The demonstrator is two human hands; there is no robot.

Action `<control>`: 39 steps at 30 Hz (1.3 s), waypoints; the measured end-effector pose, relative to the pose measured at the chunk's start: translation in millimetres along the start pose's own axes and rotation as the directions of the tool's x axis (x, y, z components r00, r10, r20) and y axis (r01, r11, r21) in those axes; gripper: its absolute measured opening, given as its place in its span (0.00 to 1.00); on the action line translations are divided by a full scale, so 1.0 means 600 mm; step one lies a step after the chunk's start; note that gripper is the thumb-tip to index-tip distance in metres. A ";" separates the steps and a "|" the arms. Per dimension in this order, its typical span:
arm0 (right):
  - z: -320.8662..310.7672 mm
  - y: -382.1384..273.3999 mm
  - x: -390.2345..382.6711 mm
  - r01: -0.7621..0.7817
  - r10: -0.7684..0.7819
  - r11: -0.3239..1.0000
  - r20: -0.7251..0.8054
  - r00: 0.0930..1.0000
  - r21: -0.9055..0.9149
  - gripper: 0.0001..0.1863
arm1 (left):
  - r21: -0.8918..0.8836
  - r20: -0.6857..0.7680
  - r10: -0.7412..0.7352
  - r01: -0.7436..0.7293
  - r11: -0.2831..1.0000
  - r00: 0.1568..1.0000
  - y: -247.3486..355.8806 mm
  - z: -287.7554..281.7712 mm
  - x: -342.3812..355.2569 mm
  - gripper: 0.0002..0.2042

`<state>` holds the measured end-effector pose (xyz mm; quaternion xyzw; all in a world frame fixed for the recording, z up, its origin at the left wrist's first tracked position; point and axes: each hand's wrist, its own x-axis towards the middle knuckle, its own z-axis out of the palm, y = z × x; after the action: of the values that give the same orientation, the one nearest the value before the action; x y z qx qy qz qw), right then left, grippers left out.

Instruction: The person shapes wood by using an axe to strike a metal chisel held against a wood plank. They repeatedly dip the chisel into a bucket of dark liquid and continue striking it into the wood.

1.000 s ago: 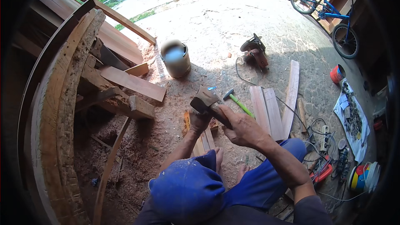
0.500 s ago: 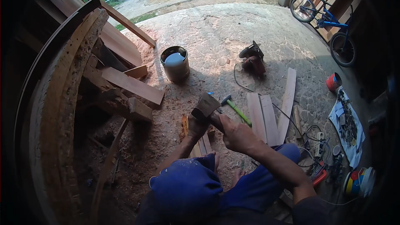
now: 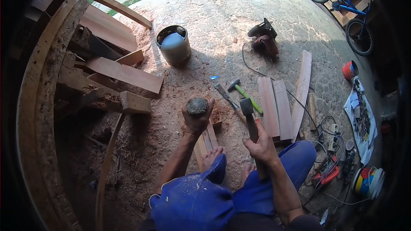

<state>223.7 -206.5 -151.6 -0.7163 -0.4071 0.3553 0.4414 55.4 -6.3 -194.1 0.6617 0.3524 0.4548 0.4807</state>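
My left hand (image 3: 197,122) is wrapped round an upright chisel-like tool (image 3: 197,106); only its worn, frayed round end shows above my fist, and its lower part is hidden. Below that fist, long wooden strips (image 3: 208,137) lie on the ground, with my bare foot (image 3: 212,155) on them. In my right hand (image 3: 262,146) is a hatchet (image 3: 246,107), held by its wooden handle, the blunt back of its head toward me. Just beyond the hatchet lie a chisel (image 3: 227,96) and a green-handled hammer (image 3: 248,97).
Cut boards (image 3: 268,105) lie to the right, near a power cord and a red circular saw (image 3: 265,45). A metal bucket (image 3: 174,49) stands ahead. Stacked timber (image 3: 124,75) fills the left. Cables, a power strip (image 3: 333,137) and a cloth (image 3: 361,124) lie at the right.
The hatchet has come away from my left fist to the right and turned, uncovering the tool's round end. My view has tilted down a little.
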 end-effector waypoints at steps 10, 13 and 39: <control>-0.004 -0.024 0.018 -0.205 0.200 0.974 0.063 0.978 0.099 0.28 | 0.013 -0.103 0.164 -0.164 0.986 0.981 0.091 0.016 0.127 0.11; 0.002 -0.020 0.022 -0.158 0.153 0.984 0.061 0.986 0.080 0.28 | -0.069 -0.108 0.058 -0.065 0.995 0.993 0.021 0.014 0.106 0.11; 0.007 -0.016 0.022 -0.143 0.141 0.989 0.098 0.985 0.020 0.33 | -0.070 -0.122 -0.008 -0.001 0.998 0.992 -0.011 0.019 0.098 0.11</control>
<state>223.2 -190.3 -146.0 -0.7195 -0.3710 0.4255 0.4045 85.8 45.2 -186.5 0.6149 0.3662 0.5057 0.4817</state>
